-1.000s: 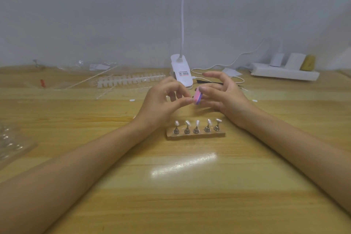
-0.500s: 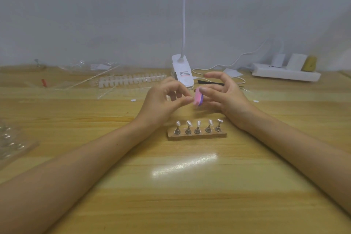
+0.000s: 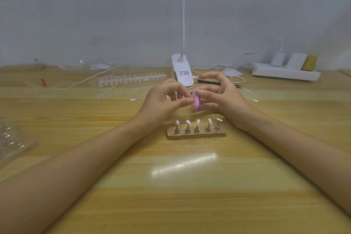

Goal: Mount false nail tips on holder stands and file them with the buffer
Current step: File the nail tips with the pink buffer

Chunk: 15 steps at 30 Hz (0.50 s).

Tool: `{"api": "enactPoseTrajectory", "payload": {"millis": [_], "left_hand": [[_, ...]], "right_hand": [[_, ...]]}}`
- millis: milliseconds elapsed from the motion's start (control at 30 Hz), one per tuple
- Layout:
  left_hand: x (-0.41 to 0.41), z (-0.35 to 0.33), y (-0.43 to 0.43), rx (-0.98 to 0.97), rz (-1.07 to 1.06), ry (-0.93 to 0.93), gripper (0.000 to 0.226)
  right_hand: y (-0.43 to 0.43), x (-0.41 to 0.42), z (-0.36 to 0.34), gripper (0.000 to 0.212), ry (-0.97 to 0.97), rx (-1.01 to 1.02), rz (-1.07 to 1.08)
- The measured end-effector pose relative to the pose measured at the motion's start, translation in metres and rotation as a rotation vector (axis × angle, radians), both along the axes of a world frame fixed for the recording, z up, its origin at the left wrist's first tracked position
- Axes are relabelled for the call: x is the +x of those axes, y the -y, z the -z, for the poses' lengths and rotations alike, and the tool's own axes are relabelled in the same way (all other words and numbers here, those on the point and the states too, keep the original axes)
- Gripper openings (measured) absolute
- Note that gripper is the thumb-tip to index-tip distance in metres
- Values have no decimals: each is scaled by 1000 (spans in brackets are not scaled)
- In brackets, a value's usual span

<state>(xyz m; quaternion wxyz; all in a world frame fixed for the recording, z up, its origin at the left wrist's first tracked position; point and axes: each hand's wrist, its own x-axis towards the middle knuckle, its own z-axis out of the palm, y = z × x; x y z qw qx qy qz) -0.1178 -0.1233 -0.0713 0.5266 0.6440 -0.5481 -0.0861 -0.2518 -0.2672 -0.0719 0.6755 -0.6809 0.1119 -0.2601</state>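
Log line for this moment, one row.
right hand: pinches pink buffer | left hand: fingertips at buffer, grip unclear | holder stand: five nail tips mounted

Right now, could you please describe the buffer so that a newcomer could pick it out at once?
On the table, just in front of the white lamp clip, the left hand and right hand meet beyond a row of five nail stands. The buffer is the small block pinched by the right hand. It is the only pink-and-purple thing there.
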Motion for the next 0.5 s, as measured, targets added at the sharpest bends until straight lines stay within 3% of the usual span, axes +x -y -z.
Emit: {"api": "enactPoseTrajectory", "payload": {"millis": [167,400,500], "left_hand": [[3,3,1,-46,-88,-50,11],[5,3,2,-51,-74,-144,9],[6,3,3,-42,-75,-175,8]], "right_hand": [[-1,0,-1,55,13,1,-13],[1,-2,-2,48,-63,13,-214],[2,-1,-2,48,-24,44,-135]]}}
